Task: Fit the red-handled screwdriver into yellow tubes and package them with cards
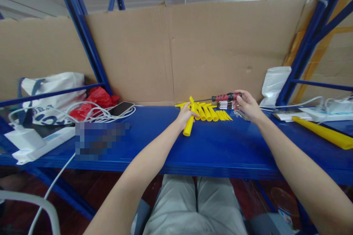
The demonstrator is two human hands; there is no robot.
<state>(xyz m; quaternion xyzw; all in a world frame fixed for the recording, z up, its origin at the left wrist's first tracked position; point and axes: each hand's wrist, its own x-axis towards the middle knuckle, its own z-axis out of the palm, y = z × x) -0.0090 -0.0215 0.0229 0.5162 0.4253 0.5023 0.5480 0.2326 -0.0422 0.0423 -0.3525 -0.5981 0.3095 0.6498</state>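
My left hand (pixel 184 116) is closed around a yellow plastic handle (pixel 188 127), a tube with a crosspiece at its top, held tilted above the blue shelf. In my right hand (pixel 247 103) is a screwdriver (pixel 224 97) with a red and black grip, its shaft pointing left. The shaft's tip meets the upper part of the yellow handle; the exact contact is too small to make out. Behind and right of my left hand lie several similar yellow handles (pixel 209 116) in a row. Beside them are several small pointed yellow pieces (pixel 223 115).
Dark-and-white stacked pieces (pixel 225 105) and small metal parts (pixel 239 114) lie near my right hand. A long yellow piece (pixel 325 133) lies far right. Cables, a phone (pixel 122 109), a red bag (pixel 96 101) and a power strip (pixel 46 145) occupy the left. Cardboard (pixel 220 51) stands behind.
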